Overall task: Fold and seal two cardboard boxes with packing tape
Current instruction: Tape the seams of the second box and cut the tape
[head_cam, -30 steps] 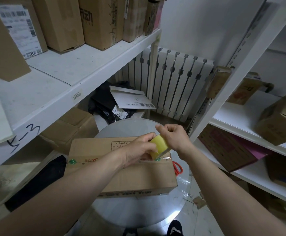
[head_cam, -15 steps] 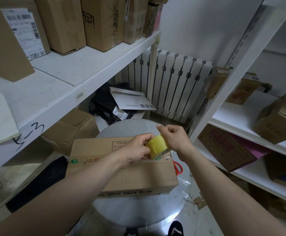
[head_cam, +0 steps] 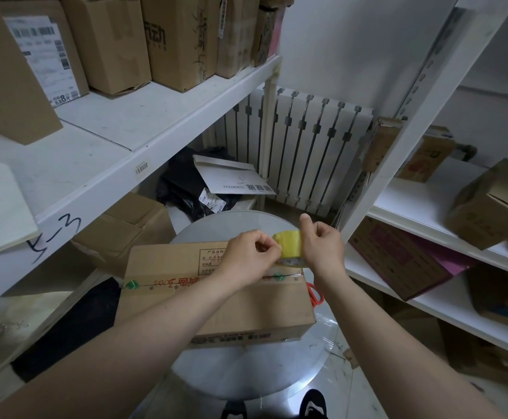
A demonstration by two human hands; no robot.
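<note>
**Both hands on the tape above a closed box**

A person's two hands meet on a yellow tape roll [head_cam: 289, 245] above the far right corner of a cardboard box [head_cam: 183, 264]. The right hand [head_cam: 322, 241] grips the roll from the right, its fingers curled round it and its thumb standing up clear of it. The left hand [head_cam: 250, 253] comes in from the other side with its fingers bent, thumb and forefinger pinching at the roll's near face. Whether a loose end of tape is caught between them cannot be told. The roll's lower rim sits close over the box top; whether it touches is unclear.

The box lies flat on a round grey table [head_cam: 246, 376], its top flaps down, and a printed strip with green marks runs along its upper front edge. Red scissors [head_cam: 315, 294] show just beside the box's right end, mostly hidden behind it.

White shelves [head_cam: 162, 122] on the left carry upright cartons, and more shelves on the right hold further boxes. A white radiator [head_cam: 310, 146] stands against the back wall, with a white envelope [head_cam: 231, 176] lying on dark bags in front of it.
</note>
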